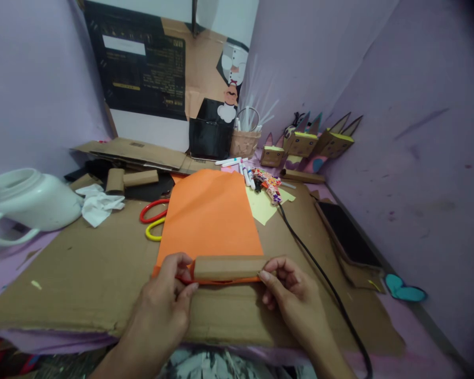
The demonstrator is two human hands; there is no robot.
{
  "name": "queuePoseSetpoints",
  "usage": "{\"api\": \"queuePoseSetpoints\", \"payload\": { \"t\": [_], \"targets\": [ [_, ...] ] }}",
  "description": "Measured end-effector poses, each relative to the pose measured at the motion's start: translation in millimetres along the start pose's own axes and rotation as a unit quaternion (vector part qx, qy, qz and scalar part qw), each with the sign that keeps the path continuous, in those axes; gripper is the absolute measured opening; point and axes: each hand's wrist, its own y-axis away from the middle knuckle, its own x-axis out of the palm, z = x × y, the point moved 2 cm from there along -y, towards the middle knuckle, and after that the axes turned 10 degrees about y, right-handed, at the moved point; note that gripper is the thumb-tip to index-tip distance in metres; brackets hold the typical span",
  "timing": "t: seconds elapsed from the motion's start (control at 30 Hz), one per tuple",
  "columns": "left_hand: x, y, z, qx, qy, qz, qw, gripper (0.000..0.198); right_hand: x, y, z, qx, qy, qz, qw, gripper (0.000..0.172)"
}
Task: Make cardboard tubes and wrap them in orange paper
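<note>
L hand pinches orange paper at its near L corner, by one end of cardboard tube; R hand grasps tube's R end, can't tell if paper's pinched there too. Tube lies crosswise on paper's near edge, btwn hands, w/ an orange strip showing in front. Beyond: red + yellow handle loops poke out under paper's L side; patterned tool w/ blk cord & markers at far R; phone further R; white jug far L on counter.
</note>
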Motion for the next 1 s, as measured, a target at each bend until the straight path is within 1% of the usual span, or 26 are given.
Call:
{"api": "queuePoseSetpoints", "payload": {
  "t": [0.1, 0.2, 0.27, 0.37, 0.47, 0.77, 1.0],
  "targets": [
    [-1.1, -2.4, 0.3, -0.064, 0.029, 0.008, 0.998, 0.014, -0.3, 1.1, -0.3, 0.0, -0.002, 0.0, 1.0, 0.026],
    [-1.1, -5.3, -0.8, -0.089, 0.02, 0.011, 0.996, 0.013, -0.6, 1.4, -0.6, 0.003, -0.004, -0.002, 1.0, 0.026],
    [-1.4, -8.1, -1.8, -0.079, 0.013, 0.024, 0.997, 0.013, -0.7, 0.9, -0.8, 0.005, -0.006, -0.003, 1.0, 0.027],
    [-2.5, -11.3, -4.6, -0.042, -0.006, 0.048, 0.998, 0.015, -0.9, -0.3, -1.4, 0.003, -0.009, 0.002, 1.0, 0.027],
    [-3.5, -12.1, -8.0, -0.014, -0.035, 0.056, 0.998, 0.015, -1.1, -1.1, -2.0, 0.0, -0.007, 0.002, 1.0, 0.028],
    [-1.0, -13.4, -7.5, -0.018, -0.069, 0.071, 0.995, 0.012, -0.8, -1.3, 2.2, 0.022, -0.011, 0.003, 1.0, 0.031],
    [0.2, -9.2, -6.3, 0.004, -0.095, 0.054, 0.994, 0.011, -1.2, -0.7, 0.8, 0.015, -0.005, 0.006, 1.0, 0.027]
  ]
}}
